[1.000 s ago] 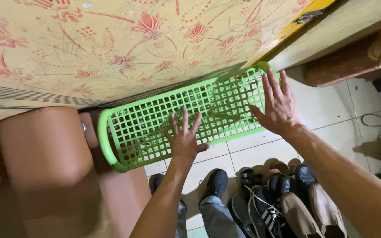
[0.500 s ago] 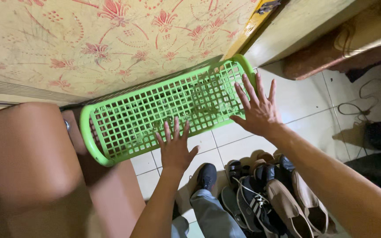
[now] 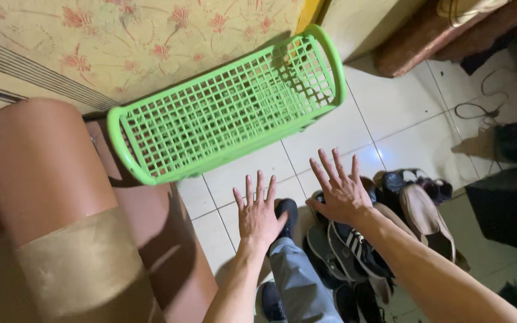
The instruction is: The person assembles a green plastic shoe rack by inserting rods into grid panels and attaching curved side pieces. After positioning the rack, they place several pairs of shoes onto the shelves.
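Both hands pulled back; left hand (image 3: 258,212) & right hand (image 3: 341,191) off green basket (image 3: 222,110).

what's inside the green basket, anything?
Nothing shows inside the green basket: through its open grid only floor tiles and the floral panel behind it appear. Its left end is partly hidden by the brown roll.

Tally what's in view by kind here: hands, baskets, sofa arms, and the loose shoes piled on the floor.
Hands: 2, left hand and right hand, both open and empty
Green mesh basket: 1
Brown sofa arm: 1
Shoe pile: roughly 6; overlap hides some
Total: about 10
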